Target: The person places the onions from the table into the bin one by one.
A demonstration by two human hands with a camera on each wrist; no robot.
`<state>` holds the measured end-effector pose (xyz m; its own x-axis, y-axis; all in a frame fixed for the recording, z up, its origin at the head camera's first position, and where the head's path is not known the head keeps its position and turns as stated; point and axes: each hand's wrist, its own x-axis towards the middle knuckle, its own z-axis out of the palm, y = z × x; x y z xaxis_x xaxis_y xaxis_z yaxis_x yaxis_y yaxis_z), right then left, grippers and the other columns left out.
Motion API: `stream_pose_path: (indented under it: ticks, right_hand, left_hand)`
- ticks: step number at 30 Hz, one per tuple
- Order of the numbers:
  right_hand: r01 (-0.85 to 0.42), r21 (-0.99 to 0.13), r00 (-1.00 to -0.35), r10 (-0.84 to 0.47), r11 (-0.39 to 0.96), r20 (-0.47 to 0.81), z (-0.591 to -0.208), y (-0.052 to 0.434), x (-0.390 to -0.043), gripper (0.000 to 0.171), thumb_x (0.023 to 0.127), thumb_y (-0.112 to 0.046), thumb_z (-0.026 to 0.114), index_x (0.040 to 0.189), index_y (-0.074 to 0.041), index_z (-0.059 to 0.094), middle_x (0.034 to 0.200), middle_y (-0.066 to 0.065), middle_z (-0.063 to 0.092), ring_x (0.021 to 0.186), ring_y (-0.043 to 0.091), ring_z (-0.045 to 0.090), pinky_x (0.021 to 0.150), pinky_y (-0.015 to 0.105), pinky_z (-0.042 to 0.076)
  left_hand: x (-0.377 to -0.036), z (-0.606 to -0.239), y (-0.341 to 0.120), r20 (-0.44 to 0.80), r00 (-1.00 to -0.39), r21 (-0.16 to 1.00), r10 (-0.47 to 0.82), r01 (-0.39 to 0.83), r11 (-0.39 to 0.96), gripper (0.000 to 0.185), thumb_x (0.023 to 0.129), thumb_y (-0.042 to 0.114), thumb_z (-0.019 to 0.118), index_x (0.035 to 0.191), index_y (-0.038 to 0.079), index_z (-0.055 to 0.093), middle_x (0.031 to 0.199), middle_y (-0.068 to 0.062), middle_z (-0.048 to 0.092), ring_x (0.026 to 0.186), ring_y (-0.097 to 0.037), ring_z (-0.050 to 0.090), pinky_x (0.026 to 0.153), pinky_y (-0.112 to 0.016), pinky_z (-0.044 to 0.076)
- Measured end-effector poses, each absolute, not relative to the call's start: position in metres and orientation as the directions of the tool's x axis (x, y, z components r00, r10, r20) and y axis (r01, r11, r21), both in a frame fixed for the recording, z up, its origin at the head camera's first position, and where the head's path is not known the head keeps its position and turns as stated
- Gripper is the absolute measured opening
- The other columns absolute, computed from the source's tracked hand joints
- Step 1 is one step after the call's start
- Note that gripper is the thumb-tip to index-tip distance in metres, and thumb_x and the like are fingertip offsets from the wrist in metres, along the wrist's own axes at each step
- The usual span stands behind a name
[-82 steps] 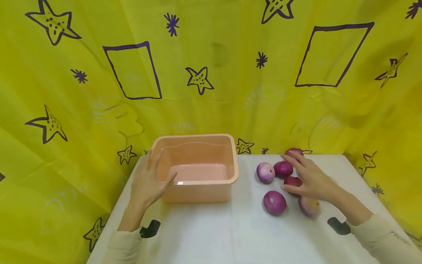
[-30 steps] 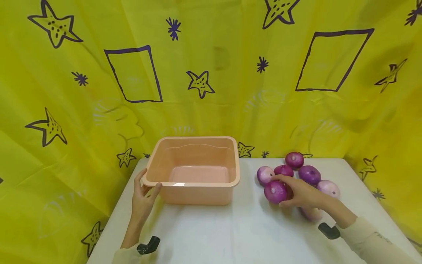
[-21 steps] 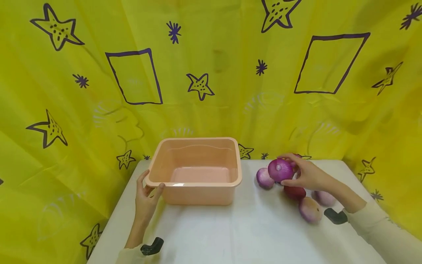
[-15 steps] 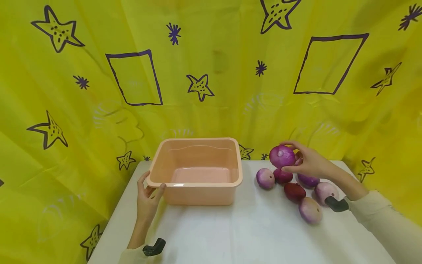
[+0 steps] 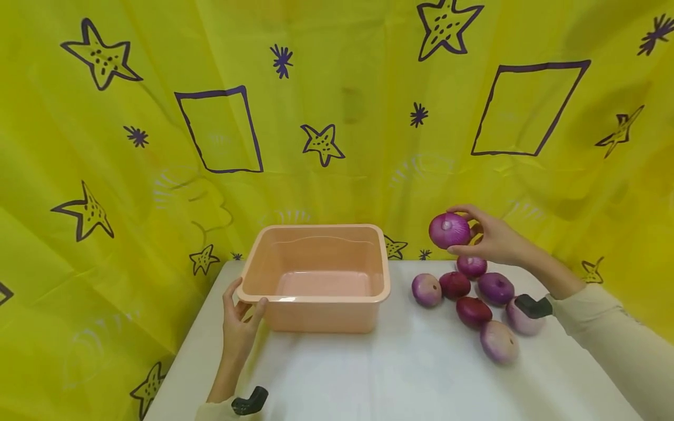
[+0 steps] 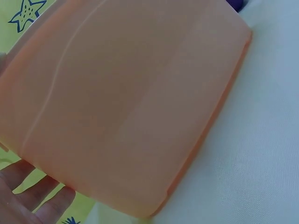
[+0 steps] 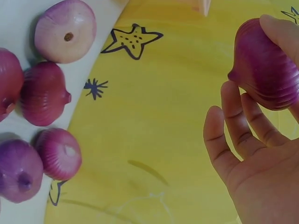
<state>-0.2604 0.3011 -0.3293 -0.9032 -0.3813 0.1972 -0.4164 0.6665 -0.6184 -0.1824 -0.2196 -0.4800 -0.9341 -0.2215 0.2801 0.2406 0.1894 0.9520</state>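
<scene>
Right hand point(image 5: 492, 238): raised above counter point(image 5: 400, 374), fingertip grip round onion point(image 5: 449, 230). Left hand point(image 5: 238, 318): fingers curled, pinching tub point(image 5: 316, 278) corner rim; bare counter between.

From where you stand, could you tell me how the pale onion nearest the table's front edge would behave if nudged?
The pale onion looks rounded and lies on its side on the smooth table, so it would probably roll. Its skin looks smooth, perhaps slippery. The right hand holds a similar onion in its fingers alone, suggesting it is firm.

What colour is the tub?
The tub is peach-pink, seen best in the head view.
</scene>
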Motion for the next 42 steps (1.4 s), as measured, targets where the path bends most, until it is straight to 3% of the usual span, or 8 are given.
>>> stream_pose_path:
  ticks: [10, 18, 21, 28, 38, 42]
  right_hand:
    - [-0.463, -0.6, -0.873, -0.453, 0.653, 0.181, -0.319, 0.249, -0.29, 0.077, 0.084, -0.033, 0.087, 0.147, -0.018, 0.046, 0.131, 0.016, 0.058, 0.099, 0.03, 0.065, 0.075, 0.034, 0.059]
    - [-0.538, -0.621, -0.809, -0.556, 0.57, 0.191, -0.314, 0.187, -0.315, 0.076, 0.082, -0.026, 0.089, 0.144, -0.015, 0.048, 0.126, 0.016, 0.061, 0.094, 0.027, 0.066, 0.08, 0.035, 0.06]
    - [-0.542, -0.646, -0.794, -0.579, 0.538, 0.184, -0.316, 0.164, -0.321, 0.076, 0.081, -0.023, 0.089, 0.143, -0.015, 0.048, 0.126, 0.016, 0.061, 0.091, 0.027, 0.067, 0.08, 0.036, 0.059]
    - [-0.54, -0.695, -0.768, -0.615, 0.474, 0.178, -0.324, 0.116, -0.332, 0.075, 0.08, -0.02, 0.09, 0.142, -0.014, 0.049, 0.124, 0.016, 0.06, 0.089, 0.026, 0.066, 0.083, 0.035, 0.06]
    - [-0.54, -0.712, -0.749, -0.643, 0.448, 0.163, -0.332, 0.08, -0.34, 0.074, 0.08, -0.02, 0.09, 0.141, -0.015, 0.05, 0.122, 0.016, 0.06, 0.09, 0.028, 0.068, 0.084, 0.035, 0.059]
    - [-0.539, -0.716, -0.744, -0.649, 0.444, 0.158, -0.336, 0.072, -0.342, 0.073, 0.08, -0.021, 0.09, 0.141, -0.015, 0.049, 0.123, 0.015, 0.059, 0.09, 0.027, 0.068, 0.084, 0.034, 0.06]
  left_hand:
    - [-0.183, -0.482, -0.223, 0.293, -0.928, 0.946, -0.231, 0.245, 0.212, 0.075, 0.099, 0.01, 0.068, 0.159, 0.02, 0.025, 0.155, -0.018, 0.044, 0.119, -0.005, 0.055, 0.09, -0.012, 0.05]
    - [-0.186, -0.484, -0.221, 0.305, -0.924, 0.94, -0.233, 0.253, 0.227, 0.076, 0.099, 0.01, 0.068, 0.16, 0.022, 0.024, 0.157, -0.016, 0.042, 0.128, -0.028, 0.053, 0.09, -0.012, 0.05]
    - [-0.186, -0.486, -0.221, 0.304, -0.923, 0.94, -0.234, 0.251, 0.23, 0.076, 0.099, 0.01, 0.068, 0.16, 0.022, 0.024, 0.157, -0.016, 0.043, 0.127, -0.025, 0.054, 0.09, -0.012, 0.05]
    - [-0.186, -0.488, -0.221, 0.303, -0.92, 0.939, -0.248, 0.244, 0.242, 0.076, 0.098, 0.01, 0.069, 0.16, 0.023, 0.025, 0.155, -0.016, 0.044, 0.12, -0.005, 0.055, 0.09, -0.012, 0.05]
    - [-0.186, -0.49, -0.22, 0.307, -0.921, 0.941, -0.238, 0.257, 0.221, 0.076, 0.099, 0.01, 0.068, 0.16, 0.023, 0.025, 0.155, -0.017, 0.045, 0.117, -0.012, 0.058, 0.085, -0.017, 0.055]
    - [-0.187, -0.491, -0.221, 0.307, -0.921, 0.942, -0.24, 0.257, 0.217, 0.076, 0.099, 0.009, 0.068, 0.16, 0.023, 0.025, 0.155, -0.017, 0.045, 0.122, -0.02, 0.057, 0.086, -0.015, 0.054]
